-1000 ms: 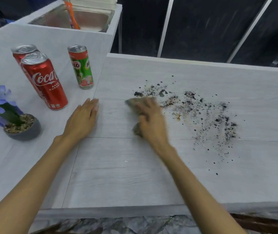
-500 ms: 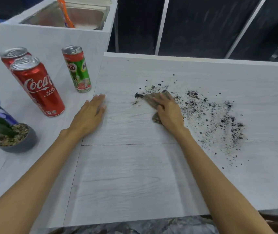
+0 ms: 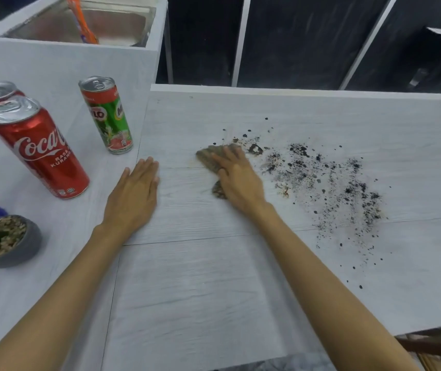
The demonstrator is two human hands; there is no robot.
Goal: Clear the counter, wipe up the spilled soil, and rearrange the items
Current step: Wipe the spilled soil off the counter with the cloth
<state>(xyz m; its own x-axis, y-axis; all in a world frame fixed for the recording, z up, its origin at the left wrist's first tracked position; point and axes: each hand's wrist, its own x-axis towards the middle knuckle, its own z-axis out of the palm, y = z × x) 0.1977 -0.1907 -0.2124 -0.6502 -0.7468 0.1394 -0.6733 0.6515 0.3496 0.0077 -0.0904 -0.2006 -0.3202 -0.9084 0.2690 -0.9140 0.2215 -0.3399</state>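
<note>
Dark spilled soil (image 3: 329,180) is scattered over the right half of the pale wood-grain counter (image 3: 200,285). My right hand (image 3: 238,178) presses a dirty brown cloth (image 3: 210,156) flat on the counter at the spill's left edge, fingers straight over it. My left hand (image 3: 135,194) rests flat and open on the counter, left of the cloth. A green Milo can (image 3: 107,115) stands upright beyond my left hand. Two red Coca-Cola cans (image 3: 38,148) stand at the left, one behind the other.
A small grey pot (image 3: 13,242) with pebbles and a blue-flowered plant sits at the left edge. A steel sink (image 3: 80,22) with an orange item in it lies at the back left. The counter's far edge borders dark panels.
My right hand slid the cloth right into the soil, then back left to the spill's edge. My left hand stayed flat in place.
</note>
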